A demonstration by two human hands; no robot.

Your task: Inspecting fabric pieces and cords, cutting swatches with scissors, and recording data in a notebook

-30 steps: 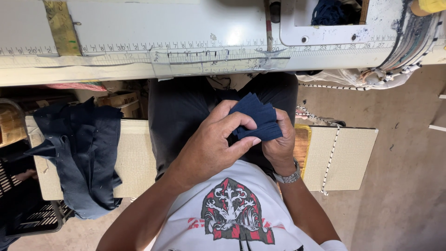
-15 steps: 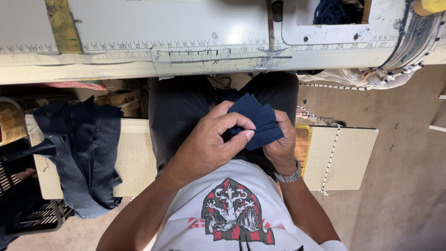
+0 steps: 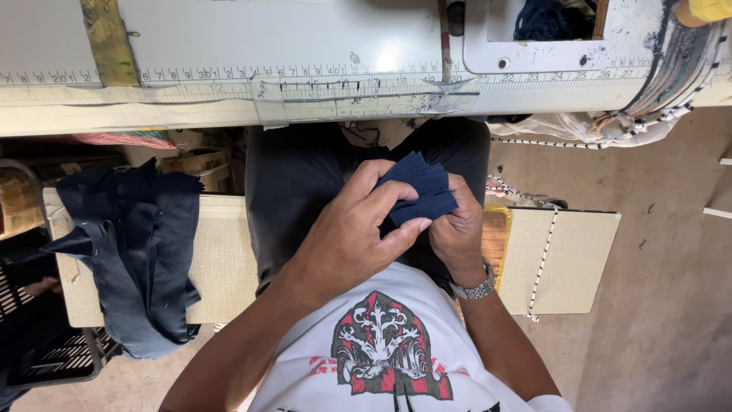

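Holding a small stack of dark navy cut fabric pieces (image 3: 418,187) over the lap, both hands grasp it at once. Left hand (image 3: 347,236): fingers curled over the top, thumb pressed along the lower edge, apparently to keep the layers aligned. Right hand (image 3: 456,229): cupped beneath and beside the stack, supporting it; a metal wristwatch (image 3: 474,290) sits on that wrist. Ahead: pale sewing surface (image 3: 267,46) edged with a printed ruler strip (image 3: 229,76). At left: heap of larger dark blue cloth (image 3: 133,236) draped over a beige woven bench (image 3: 221,259), within easy reach.
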